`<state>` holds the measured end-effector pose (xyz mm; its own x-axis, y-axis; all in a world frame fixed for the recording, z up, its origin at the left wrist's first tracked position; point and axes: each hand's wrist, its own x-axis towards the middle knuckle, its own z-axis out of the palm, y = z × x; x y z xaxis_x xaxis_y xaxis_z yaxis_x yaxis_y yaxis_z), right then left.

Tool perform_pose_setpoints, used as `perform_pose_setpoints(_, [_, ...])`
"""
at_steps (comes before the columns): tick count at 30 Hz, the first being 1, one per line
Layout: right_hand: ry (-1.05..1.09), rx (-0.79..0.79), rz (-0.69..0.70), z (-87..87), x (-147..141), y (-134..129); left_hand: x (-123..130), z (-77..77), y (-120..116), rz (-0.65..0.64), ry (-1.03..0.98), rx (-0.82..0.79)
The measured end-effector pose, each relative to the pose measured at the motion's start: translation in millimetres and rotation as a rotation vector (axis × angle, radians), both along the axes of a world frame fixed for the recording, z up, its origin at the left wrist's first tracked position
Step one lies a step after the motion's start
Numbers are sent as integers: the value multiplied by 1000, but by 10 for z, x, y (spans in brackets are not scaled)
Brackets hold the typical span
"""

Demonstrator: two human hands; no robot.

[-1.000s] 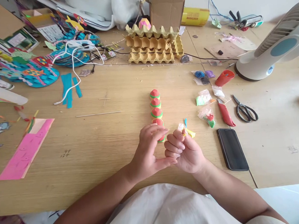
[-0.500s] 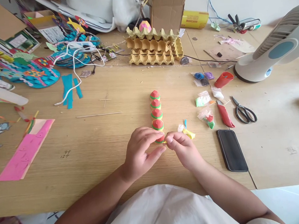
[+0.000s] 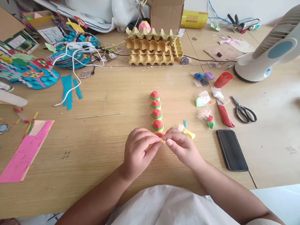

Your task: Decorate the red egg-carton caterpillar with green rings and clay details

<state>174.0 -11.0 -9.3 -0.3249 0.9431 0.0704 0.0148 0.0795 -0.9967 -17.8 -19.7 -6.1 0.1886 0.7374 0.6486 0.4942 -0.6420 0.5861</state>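
A row of egg-carton cups (image 3: 156, 114), with red tops and green bands, runs away from me down the middle of the table. My left hand (image 3: 141, 150) is closed in a pinch at the near end of the row. My right hand (image 3: 183, 147) meets it there, thumb and forefinger pinched together. A small yellow piece of modelling clay (image 3: 163, 141) shows between the fingertips of both hands. The nearest cup lies mostly hidden behind my fingers. Beyond my right hand is a packet of yellow clay (image 3: 189, 133).
Bags of coloured clay (image 3: 203, 99), a red cutter (image 3: 225, 114), scissors (image 3: 244, 111) and a phone (image 3: 232, 150) lie to the right. A fan (image 3: 271, 51) stands behind them. Egg cartons (image 3: 151, 59) are stacked at the back, and a thin stick (image 3: 99, 115) lies left.
My left fingertips have closed into a pinch, and my hands have come together over the nearest cup, covering more of it. The yellow clay now sits between both hands' fingertips.
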Motion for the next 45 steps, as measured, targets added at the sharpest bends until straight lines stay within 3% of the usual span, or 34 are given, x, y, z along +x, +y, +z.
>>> perform_pose_setpoints(6, [240, -273, 9, -20, -45, 6, 19, -33, 19, -46, 28, 39])
perform_pose_setpoints(26, [349, -488, 48, -38, -15, 22, -16, -14, 18, -67, 15, 55])
perform_pose_setpoints(40, [189, -286, 71, -2, -51, 0, -24, -106, -37, -68, 96, -30])
perform_pose_setpoints(45, [151, -284, 50, -3, -37, -6, -32, -105, -17, -73, 91, -16])
